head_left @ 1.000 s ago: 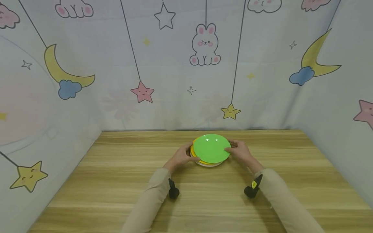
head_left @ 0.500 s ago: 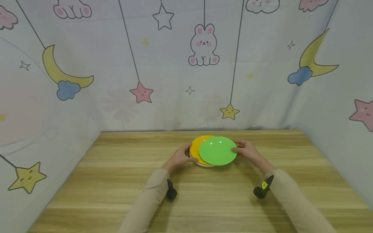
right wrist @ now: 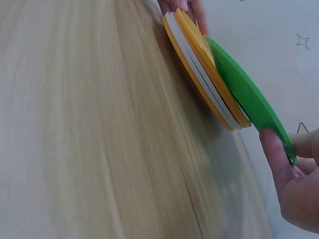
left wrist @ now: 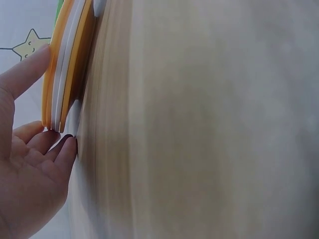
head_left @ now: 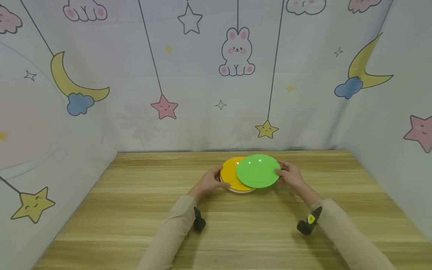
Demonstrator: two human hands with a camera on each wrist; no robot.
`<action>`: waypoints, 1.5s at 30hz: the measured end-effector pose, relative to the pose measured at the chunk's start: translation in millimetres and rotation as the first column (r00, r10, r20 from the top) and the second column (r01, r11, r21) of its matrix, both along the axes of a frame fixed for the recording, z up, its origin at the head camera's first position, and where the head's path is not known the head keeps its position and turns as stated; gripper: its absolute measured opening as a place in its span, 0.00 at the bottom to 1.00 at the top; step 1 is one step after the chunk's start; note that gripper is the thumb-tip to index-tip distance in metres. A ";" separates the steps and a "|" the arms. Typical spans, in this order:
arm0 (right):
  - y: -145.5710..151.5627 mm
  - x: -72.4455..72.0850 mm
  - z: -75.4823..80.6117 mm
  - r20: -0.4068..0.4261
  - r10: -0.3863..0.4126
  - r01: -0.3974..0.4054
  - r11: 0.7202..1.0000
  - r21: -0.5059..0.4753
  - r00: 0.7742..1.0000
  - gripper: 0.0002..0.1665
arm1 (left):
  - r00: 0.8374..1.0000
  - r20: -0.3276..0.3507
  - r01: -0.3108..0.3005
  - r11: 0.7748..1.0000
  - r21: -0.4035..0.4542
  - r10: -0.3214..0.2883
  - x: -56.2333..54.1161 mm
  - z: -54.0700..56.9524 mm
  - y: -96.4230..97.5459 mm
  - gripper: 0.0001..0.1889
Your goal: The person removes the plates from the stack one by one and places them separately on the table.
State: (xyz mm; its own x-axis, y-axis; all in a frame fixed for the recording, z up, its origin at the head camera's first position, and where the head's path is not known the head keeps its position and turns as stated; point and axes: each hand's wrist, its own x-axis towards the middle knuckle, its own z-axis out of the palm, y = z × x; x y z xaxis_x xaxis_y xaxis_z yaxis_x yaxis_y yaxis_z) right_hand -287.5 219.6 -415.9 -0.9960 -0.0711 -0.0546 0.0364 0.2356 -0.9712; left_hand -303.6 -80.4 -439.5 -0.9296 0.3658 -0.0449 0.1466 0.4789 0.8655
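A green plate [head_left: 258,170] is tilted over the right part of a stack of plates, its left part overlapping the yellow-orange top plate [head_left: 229,175]. My right hand [head_left: 291,175] pinches the green plate by its right rim, thumb on one face and fingers on the other. White plates [right wrist: 199,69] show between yellow-orange ones in the right wrist view. My left hand [head_left: 209,182] holds the stack's left edge; in the left wrist view its thumb [left wrist: 31,69] lies on the top rim and its fingers [left wrist: 47,142] touch the lower edge.
The stack stands on a wood-grain table [head_left: 236,232] near its back edge. A pale cloth backdrop [head_left: 202,82] printed with stars, moons and a rabbit rises behind and along both sides. Each sleeved wrist carries a small black camera [head_left: 199,221].
My right hand has moved right with the green plate, sliding it off the middle of the stack and uncovering the yellow-orange plate. Lately the green plate has risen slightly. My left hand stays put.
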 end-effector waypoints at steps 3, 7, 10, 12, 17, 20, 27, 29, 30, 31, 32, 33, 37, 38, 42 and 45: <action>-0.5 2.6 1.1 0.004 -0.055 0.055 0.998 -0.039 0.998 0.31 | 1.000 0.002 -0.005 1.000 -0.002 0.005 -3.3 -3.8 -0.2 0.46; -1.2 6.9 2.1 0.022 -0.121 0.123 0.989 -0.084 0.992 0.32 | 1.000 -0.004 -0.010 1.000 -0.004 0.010 -2.8 -3.1 0.1 0.45; -2.5 9.5 2.8 0.041 -0.173 0.177 0.976 -0.129 0.984 0.32 | 1.000 -0.014 -0.017 1.000 -0.014 0.016 -2.5 -3.1 0.4 0.45; -3.9 10.6 3.1 0.058 -0.210 0.217 0.963 -0.162 0.976 0.32 | 1.000 -0.014 -0.017 1.000 -0.008 0.017 -2.4 -3.5 0.4 0.45; -7.5 14.2 4.2 0.086 -0.303 0.315 0.924 -0.215 0.949 0.33 | 1.000 -0.012 -0.014 1.000 0.023 0.014 -3.5 -5.9 0.2 0.45; -7.2 16.6 4.0 0.083 -0.346 0.355 0.908 -0.222 0.935 0.32 | 1.000 -0.007 -0.024 1.000 0.012 0.024 -4.4 -7.1 1.0 0.46; 0.5 18.2 0.8 0.076 -0.419 0.426 0.880 -0.212 0.905 0.32 | 1.000 -0.002 -0.029 1.000 0.006 0.029 -5.0 -8.4 1.6 0.46; 2.9 17.6 -0.5 0.073 -0.437 0.442 0.871 -0.217 0.897 0.33 | 0.999 0.003 -0.036 0.999 0.012 0.036 -4.9 -8.0 1.3 0.46; 4.1 17.0 -1.2 0.071 -0.444 0.448 0.866 -0.221 0.893 0.33 | 0.999 0.006 -0.039 0.999 0.020 0.039 -4.9 -8.0 0.9 0.46; 5.2 16.4 -1.9 0.068 -0.451 0.454 0.862 -0.224 0.890 0.33 | 0.999 0.006 -0.042 0.999 0.028 0.042 -5.1 -8.2 0.7 0.45; 6.4 15.9 -2.3 0.072 -0.460 0.464 0.857 -0.223 0.885 0.33 | 0.999 0.006 -0.043 0.998 0.035 0.043 -5.2 -8.2 0.5 0.45; 7.5 15.5 -2.9 0.076 -0.471 0.475 0.850 -0.229 0.879 0.33 | 0.999 0.004 -0.043 0.998 0.038 0.043 -5.3 -8.4 0.2 0.45; 12.6 15.3 -5.7 0.104 -0.506 0.515 0.822 -0.245 0.856 0.33 | 0.999 0.003 -0.040 0.999 0.034 0.040 -6.1 -9.8 0.5 0.46; 13.9 15.8 -6.5 0.114 -0.514 0.525 0.815 -0.245 0.850 0.33 | 0.999 0.004 -0.039 0.999 0.032 0.039 -6.1 -9.9 0.8 0.46; 18.5 17.3 -9.8 0.122 -0.528 0.541 0.802 -0.253 0.840 0.32 | 0.999 0.016 -0.039 0.999 0.038 0.038 -5.6 -10.1 1.9 0.46; 20.7 18.2 -12.2 0.127 -0.538 0.552 0.794 -0.256 0.833 0.33 | 0.999 0.017 -0.041 0.998 0.042 0.041 -5.5 -10.3 2.4 0.46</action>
State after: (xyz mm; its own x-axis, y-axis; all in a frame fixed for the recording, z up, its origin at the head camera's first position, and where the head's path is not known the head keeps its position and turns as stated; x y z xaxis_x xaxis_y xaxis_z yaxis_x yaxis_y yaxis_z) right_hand -269.3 240.3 -428.1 -0.8712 0.4640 -0.1605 0.1242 -0.1081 -0.9863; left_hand -309.1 -78.0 -449.8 -0.9432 0.3292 -0.0457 0.1130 0.4471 0.8873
